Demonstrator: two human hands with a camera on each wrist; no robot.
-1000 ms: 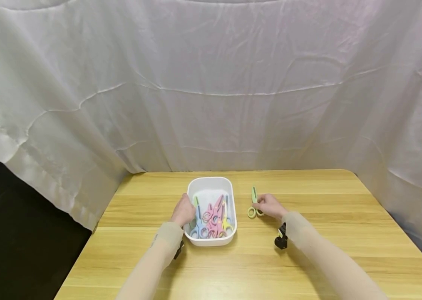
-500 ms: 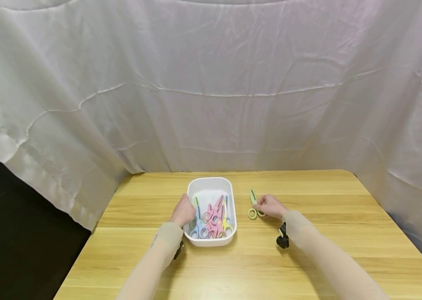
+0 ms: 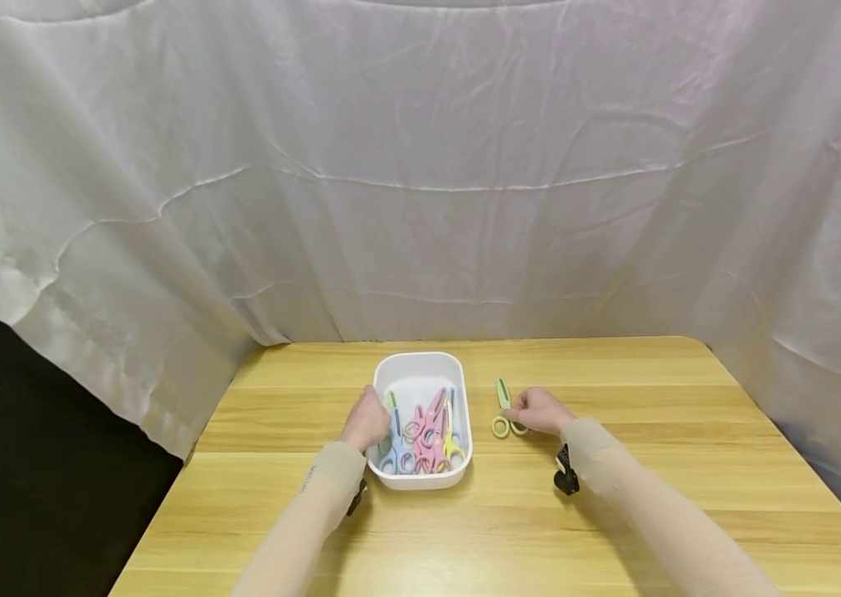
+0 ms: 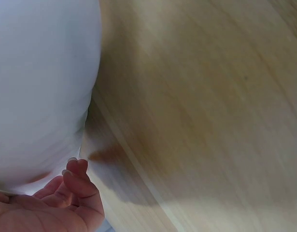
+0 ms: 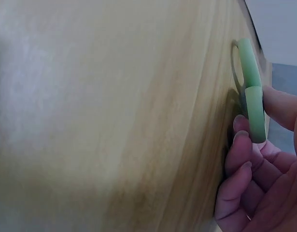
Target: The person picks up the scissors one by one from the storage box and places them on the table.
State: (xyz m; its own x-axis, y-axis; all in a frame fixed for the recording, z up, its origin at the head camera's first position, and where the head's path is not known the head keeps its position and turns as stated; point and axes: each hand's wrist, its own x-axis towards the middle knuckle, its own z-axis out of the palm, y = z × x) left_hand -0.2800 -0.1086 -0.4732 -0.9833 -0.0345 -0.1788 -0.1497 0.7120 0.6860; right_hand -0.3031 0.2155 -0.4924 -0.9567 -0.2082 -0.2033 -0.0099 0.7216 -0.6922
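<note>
While the left hand point(image 3: 366, 419) is clamped on the rim of the white bin point(image 3: 420, 482), I see the right hand point(image 3: 537, 410) pinching light-green scissors point(image 3: 503, 395) in the frame's lower half, just right of centre

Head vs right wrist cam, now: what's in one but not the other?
Head only: left hand at the rim of the tray; pink scissors, blue scissors and yellow scissors in it; the blades of the green scissors lying outside it.
Right wrist only: a close palm-side look at the right hand, fingers curled in.
Both: right hand pinching the green scissors at the handles, and the table.
</note>
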